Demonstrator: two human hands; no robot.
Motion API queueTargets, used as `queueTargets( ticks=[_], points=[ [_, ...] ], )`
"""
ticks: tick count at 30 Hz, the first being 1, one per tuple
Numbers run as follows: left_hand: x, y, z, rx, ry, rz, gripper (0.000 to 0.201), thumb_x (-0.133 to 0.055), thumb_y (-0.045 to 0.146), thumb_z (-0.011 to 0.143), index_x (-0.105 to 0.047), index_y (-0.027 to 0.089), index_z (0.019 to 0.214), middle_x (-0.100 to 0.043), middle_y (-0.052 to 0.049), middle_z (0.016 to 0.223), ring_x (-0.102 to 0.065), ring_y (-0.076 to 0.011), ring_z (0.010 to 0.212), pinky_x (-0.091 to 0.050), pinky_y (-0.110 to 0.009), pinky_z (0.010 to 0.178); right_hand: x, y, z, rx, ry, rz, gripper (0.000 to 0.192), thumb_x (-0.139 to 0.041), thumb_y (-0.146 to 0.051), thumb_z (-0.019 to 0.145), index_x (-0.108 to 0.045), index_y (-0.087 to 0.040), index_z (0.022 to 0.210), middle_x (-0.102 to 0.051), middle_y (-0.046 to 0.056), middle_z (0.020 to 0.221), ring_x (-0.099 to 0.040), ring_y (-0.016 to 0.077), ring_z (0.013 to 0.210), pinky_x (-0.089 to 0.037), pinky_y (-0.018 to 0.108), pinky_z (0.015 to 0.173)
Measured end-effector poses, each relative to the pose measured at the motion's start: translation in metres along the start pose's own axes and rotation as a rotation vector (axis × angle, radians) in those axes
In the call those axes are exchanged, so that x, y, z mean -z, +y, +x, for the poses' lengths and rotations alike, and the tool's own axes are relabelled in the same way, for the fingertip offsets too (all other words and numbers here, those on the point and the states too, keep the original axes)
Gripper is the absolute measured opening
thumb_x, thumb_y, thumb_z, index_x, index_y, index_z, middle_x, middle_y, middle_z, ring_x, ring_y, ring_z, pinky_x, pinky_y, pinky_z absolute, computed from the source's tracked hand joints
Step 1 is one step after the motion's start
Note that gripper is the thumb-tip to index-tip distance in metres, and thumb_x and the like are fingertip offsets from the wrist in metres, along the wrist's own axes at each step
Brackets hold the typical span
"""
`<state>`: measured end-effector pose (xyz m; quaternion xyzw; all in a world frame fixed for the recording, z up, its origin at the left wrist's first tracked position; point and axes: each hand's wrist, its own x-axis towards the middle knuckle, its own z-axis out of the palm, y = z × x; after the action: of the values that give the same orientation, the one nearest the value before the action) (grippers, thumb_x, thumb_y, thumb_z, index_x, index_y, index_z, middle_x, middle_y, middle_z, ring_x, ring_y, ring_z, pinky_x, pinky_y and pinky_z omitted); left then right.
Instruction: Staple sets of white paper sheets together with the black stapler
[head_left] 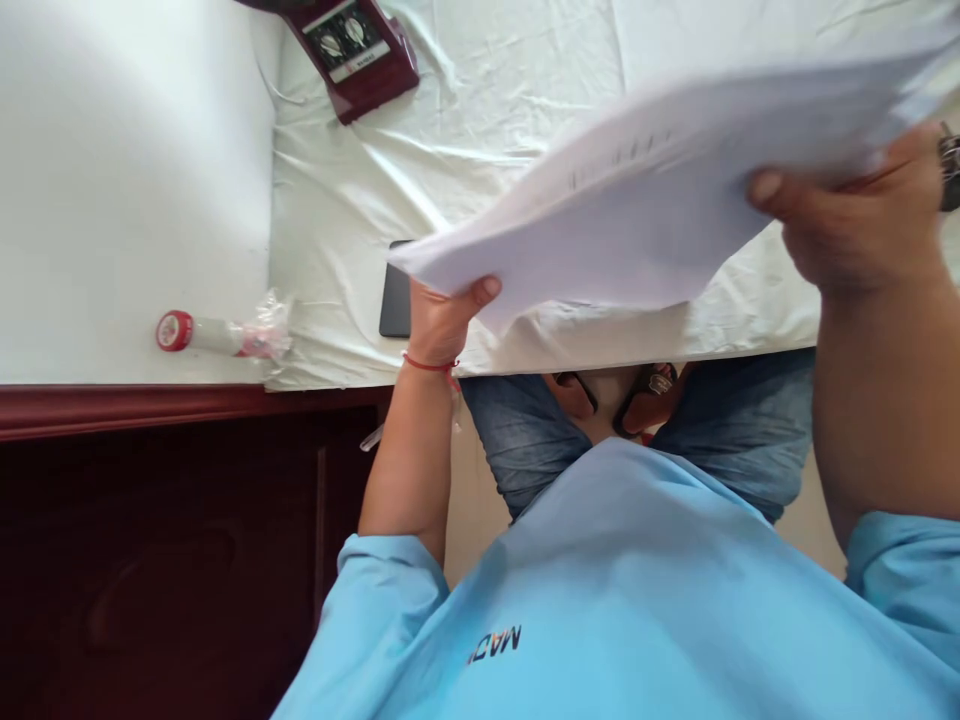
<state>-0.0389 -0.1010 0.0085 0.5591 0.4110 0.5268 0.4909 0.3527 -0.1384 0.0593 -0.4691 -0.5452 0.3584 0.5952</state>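
- We have the papers (637,225) up in the air over the near part of the bench (135,405), above its white cloth (525,110); they slant from the near left to the far right, and their far right end is blurred.
- Our left hand (442,315) grips the near left corner, thumb pressed on the upper face, fingers hidden below.
- Our right hand (862,215) grips the right part the same way, thumb on top; we cannot tell how its fingers lie underneath.
- We judge the papers light and floppy: the near edge dips between our hands, so the middle would likely sag or fold if one grip let go.
- The sheets look smooth, so we expect them to slide over each other and crease or tear easily; holding both ends by the edges, with flat, gentle thumbs, should suit them best.
- Just beside our left hand a flat dark object (394,305) lies on the cloth, partly covered; farther left is a red-capped tube (214,334) in clear wrap, and on the far side a dark red box (367,75) with dials.
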Motion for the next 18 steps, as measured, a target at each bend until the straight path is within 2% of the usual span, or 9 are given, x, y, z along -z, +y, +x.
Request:
queueTargets(
  ticks=[2, 4, 6, 9, 13, 18],
  points=[
    [0.003, -0.021, -0.003, 0.056, -0.058, 0.041, 0.071, -0.103, 0.066, 0.06, -0.08, 0.024, 0.112, -0.082, -0.006, 0.114, -0.078, -0.0286, 0.119, -0.062, -0.046, 0.116, 0.003, 0.014, -0.005, -0.005, -0.07, -0.007, 0.046, -0.105, -0.046, 0.065, -0.085, -0.021, 0.099, -0.084, 0.001, 0.112, -0.077, 0.0293, 0.124, -0.057, 0.06, 0.124],
    [0.002, -0.039, -0.006, 0.098, -0.048, 0.072, 0.074, -0.104, 0.066, 0.059, -0.08, 0.023, 0.115, -0.082, -0.006, 0.114, -0.078, -0.0277, 0.118, -0.062, -0.044, 0.114, 0.002, 0.026, -0.008, -0.057, -0.101, -0.005, 0.052, -0.104, -0.047, 0.065, -0.083, -0.018, 0.102, -0.083, 0.001, 0.113, -0.077, 0.0266, 0.123, -0.057, 0.06, 0.123],
    [-0.002, -0.047, -0.007, 0.107, -0.008, 0.08, 0.076, -0.103, 0.067, 0.058, -0.08, 0.023, 0.115, -0.082, -0.006, 0.11, -0.078, -0.0264, 0.115, -0.064, -0.042, 0.111, -0.001, 0.034, -0.008, -0.097, -0.095, 0.001, 0.059, -0.104, -0.046, 0.064, -0.082, -0.017, 0.11, -0.082, 0.001, 0.12, -0.076, 0.0243, 0.125, -0.057, 0.058, 0.124],
    [-0.004, -0.042, -0.004, 0.063, 0.027, 0.067, 0.068, -0.103, 0.065, 0.061, -0.081, 0.022, 0.108, -0.082, -0.006, 0.107, -0.078, -0.0247, 0.11, -0.065, -0.041, 0.108, -0.006, 0.037, -0.006, -0.095, -0.065, -0.002, 0.068, -0.105, -0.044, 0.062, -0.081, -0.02, 0.121, -0.082, -0.001, 0.125, -0.076, 0.0199, 0.123, -0.055, 0.054, 0.127],
    [0.004, -0.031, -0.002, 0.018, 0.01, 0.032, 0.059, -0.102, 0.064, 0.065, -0.083, 0.023, 0.102, -0.082, -0.005, 0.106, -0.08, -0.0239, 0.105, -0.066, -0.041, 0.104, -0.002, 0.031, -0.006, -0.062, -0.054, -0.013, 0.069, -0.105, -0.05, 0.059, -0.081, -0.021, 0.117, -0.081, -0.002, 0.123, -0.076, 0.0197, 0.122, -0.054, 0.054, 0.128],
    [0.004, -0.039, -0.009, 0.11, -0.084, 0.079, 0.055, -0.102, 0.059, 0.067, -0.084, 0.021, 0.103, -0.083, -0.008, 0.11, -0.08, -0.0249, 0.107, -0.069, -0.04, 0.101, 0.001, 0.029, -0.013, -0.273, -0.179, -0.036, 0.076, -0.109, -0.044, 0.051, -0.081, -0.018, 0.118, -0.08, 0.003, 0.124, -0.075, 0.0248, 0.122, -0.063, 0.054, 0.119]
  ],
)
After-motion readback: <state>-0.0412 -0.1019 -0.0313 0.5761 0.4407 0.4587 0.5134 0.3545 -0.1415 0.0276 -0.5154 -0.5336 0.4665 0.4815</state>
